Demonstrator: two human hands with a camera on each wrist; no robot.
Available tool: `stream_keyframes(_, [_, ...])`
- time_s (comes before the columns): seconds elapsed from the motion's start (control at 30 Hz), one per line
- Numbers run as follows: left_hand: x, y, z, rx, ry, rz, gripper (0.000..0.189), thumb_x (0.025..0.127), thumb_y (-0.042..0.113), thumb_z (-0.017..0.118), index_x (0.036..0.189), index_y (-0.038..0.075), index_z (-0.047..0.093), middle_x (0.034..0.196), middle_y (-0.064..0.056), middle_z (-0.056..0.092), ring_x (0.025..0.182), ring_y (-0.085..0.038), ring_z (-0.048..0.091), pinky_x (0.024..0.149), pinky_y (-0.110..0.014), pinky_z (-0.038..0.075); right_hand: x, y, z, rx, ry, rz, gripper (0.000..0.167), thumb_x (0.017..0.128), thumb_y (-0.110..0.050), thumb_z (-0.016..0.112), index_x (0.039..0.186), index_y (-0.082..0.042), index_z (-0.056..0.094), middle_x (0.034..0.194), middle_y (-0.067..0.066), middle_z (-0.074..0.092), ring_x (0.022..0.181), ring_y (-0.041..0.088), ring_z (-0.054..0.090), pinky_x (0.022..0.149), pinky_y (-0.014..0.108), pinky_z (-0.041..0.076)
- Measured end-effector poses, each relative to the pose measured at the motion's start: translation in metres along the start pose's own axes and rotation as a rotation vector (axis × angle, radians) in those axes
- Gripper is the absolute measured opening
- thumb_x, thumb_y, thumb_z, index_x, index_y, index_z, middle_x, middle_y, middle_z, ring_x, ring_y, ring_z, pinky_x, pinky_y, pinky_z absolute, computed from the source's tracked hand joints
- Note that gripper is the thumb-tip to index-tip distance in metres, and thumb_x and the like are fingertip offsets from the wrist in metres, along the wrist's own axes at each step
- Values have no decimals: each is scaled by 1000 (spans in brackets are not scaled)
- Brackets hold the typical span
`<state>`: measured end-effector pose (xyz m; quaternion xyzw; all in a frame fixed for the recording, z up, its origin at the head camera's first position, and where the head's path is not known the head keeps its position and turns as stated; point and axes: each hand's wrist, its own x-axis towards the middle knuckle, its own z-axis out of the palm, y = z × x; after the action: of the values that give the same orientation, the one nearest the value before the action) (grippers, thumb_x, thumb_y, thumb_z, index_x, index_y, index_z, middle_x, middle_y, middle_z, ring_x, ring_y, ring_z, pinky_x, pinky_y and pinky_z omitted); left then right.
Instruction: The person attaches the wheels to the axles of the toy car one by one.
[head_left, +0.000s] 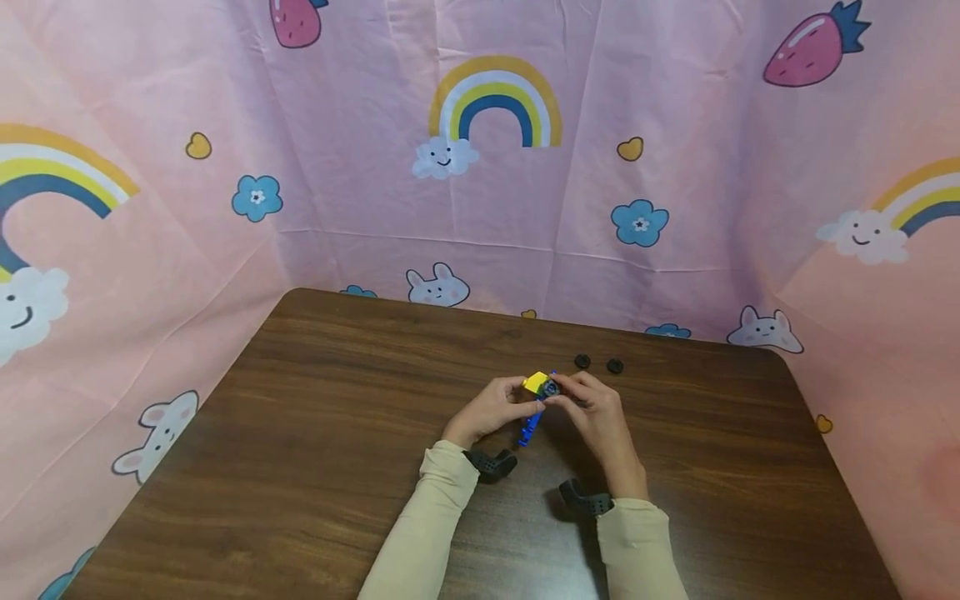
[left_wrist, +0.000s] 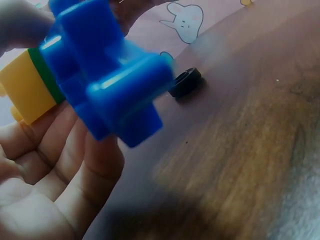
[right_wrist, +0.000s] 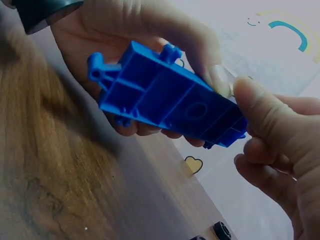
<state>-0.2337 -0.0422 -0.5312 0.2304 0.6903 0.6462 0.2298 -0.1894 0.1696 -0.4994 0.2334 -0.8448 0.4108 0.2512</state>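
A blue toy vehicle base (head_left: 530, 427) with a yellow block (head_left: 536, 382) on it is tilted up between both hands above the table. My left hand (head_left: 487, 410) grips the base around its side; in the left wrist view, a green layer (left_wrist: 46, 75) shows between yellow and blue. The hollow ribbed underside of the base (right_wrist: 165, 95) faces the right wrist camera. With thumb and fingers, my right hand (head_left: 600, 417) pinches a small dark wheel (head_left: 552, 388) against the far end of the base. That wheel is hidden in both wrist views.
Two black wheels (head_left: 582, 361) (head_left: 615, 366) lie on the brown wooden table (head_left: 337, 417) just beyond the hands. A pink printed cloth (head_left: 345, 150) hangs around the table's back and sides. Each wrist wears a dark band-like camera mount (head_left: 491, 465).
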Motion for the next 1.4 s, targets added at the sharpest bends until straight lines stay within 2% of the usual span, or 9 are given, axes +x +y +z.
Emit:
stream_keyframes(0.23, [3, -1, 1, 23, 6, 7, 36, 100, 20, 67, 129, -1, 63, 110, -12, 71, 92, -11, 67, 84, -25, 57, 3, -1, -2, -35, 15, -44, 29, 79, 0, 85, 107, 1, 81, 90, 8, 76, 69, 10, 63, 63, 11, 50])
stream_keyframes(0.43, [4, -1, 3, 39, 54, 13, 34, 98, 21, 70, 124, -1, 66, 102, -6, 71, 87, -10, 66, 80, -25, 55, 5, -5, 2, -63, 40, -4, 27, 80, -1, 85, 107, 3, 81, 88, 11, 76, 67, 14, 65, 62, 9, 49])
stream_keyframes(0.73, [9, 1, 5, 52, 109, 15, 31, 96, 20, 74, 119, -1, 68, 93, -4, 71, 80, -10, 65, 74, -24, 54, 8, -7, 6, -166, 48, 76, 25, 83, -5, 84, 107, 2, 81, 89, 12, 77, 69, 16, 68, 58, 29, 58])
stream_keyframes(0.9, [8, -2, 8, 72, 127, -13, 30, 95, 19, 76, 116, -1, 69, 91, -4, 71, 78, -9, 64, 73, -23, 54, 3, -4, 7, -169, 41, 107, 25, 83, -4, 84, 107, 1, 81, 89, 10, 78, 68, 15, 68, 58, 27, 57])
stream_keyframes(1.13, [11, 1, 8, 89, 120, -5, 32, 96, 21, 75, 118, -1, 67, 94, -7, 70, 79, -11, 63, 74, -23, 54, 6, -1, 8, -205, 69, 86, 24, 82, 0, 84, 106, 0, 82, 87, 9, 78, 67, 15, 67, 58, 27, 58])
stream_keyframes(1.4, [4, -9, 11, 86, 116, 1, 31, 96, 22, 74, 118, 0, 68, 93, -4, 70, 80, -11, 63, 74, -23, 54, -3, -7, 13, -237, 69, 128, 24, 79, 0, 85, 103, 1, 82, 87, 8, 78, 68, 15, 70, 58, 24, 58])
